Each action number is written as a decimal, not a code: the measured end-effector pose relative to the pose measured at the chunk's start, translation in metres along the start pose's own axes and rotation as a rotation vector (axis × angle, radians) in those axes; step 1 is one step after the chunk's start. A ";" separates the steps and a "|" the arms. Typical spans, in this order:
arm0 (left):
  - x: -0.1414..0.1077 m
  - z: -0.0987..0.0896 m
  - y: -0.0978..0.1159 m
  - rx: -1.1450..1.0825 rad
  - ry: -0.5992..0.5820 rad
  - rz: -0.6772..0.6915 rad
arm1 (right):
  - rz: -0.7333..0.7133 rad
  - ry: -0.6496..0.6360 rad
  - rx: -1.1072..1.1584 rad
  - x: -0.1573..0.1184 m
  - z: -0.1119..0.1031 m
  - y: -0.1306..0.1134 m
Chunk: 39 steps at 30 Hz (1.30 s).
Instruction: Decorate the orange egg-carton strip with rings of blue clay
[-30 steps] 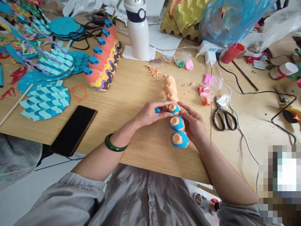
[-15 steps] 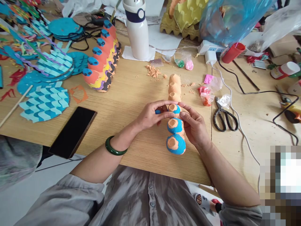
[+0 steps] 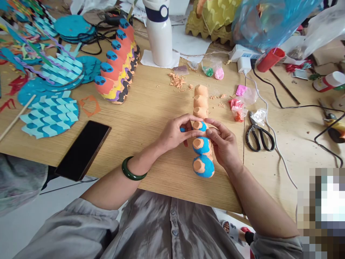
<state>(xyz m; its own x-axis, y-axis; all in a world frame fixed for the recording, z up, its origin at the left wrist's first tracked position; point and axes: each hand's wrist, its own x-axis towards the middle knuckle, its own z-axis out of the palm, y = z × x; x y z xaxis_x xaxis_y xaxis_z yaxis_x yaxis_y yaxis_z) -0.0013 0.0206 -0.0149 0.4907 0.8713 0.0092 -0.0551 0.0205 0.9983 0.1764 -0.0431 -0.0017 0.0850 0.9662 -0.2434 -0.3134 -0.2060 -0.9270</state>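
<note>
A row of peach bumps (image 3: 201, 101), like a strip of egg carton, lies lengthwise on the wooden table; its nearest bumps carry blue clay (image 3: 207, 166) around peach tips. My left hand (image 3: 176, 133) is on its left side, thumb and index finger against the third bump from the near end, with a small blue lump (image 3: 182, 129) tucked in its fingers. From the right, my right hand (image 3: 222, 142) grips the strip at the same bump, thumb and index finger pressed to its side.
A black phone (image 3: 83, 150) lies left, near blue woven discs (image 3: 51, 115). An orange, yellow and purple bump row (image 3: 117, 68) and a white bottle (image 3: 159, 39) stand behind. Black-handled scissors (image 3: 259, 136), clay packets (image 3: 237, 108) and a white cable (image 3: 280, 153) are right.
The view has shifted slightly. Both hands stay at the same bump, with only small finger movements over it.
</note>
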 end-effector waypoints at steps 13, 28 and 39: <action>-0.004 0.003 0.006 0.026 -0.014 -0.001 | -0.041 0.027 0.019 -0.002 0.002 0.003; -0.005 0.005 0.005 0.025 -0.011 0.197 | 0.088 0.092 0.163 -0.002 -0.003 0.001; -0.013 0.016 0.004 0.210 0.004 0.263 | 0.079 -0.073 0.128 -0.001 -0.005 0.001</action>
<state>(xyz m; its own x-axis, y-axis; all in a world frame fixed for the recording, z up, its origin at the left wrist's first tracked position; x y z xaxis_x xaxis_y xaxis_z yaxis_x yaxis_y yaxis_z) 0.0062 0.0014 -0.0101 0.4799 0.8352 0.2685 0.0011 -0.3066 0.9518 0.1809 -0.0452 -0.0040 -0.0122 0.9575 -0.2881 -0.4351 -0.2645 -0.8607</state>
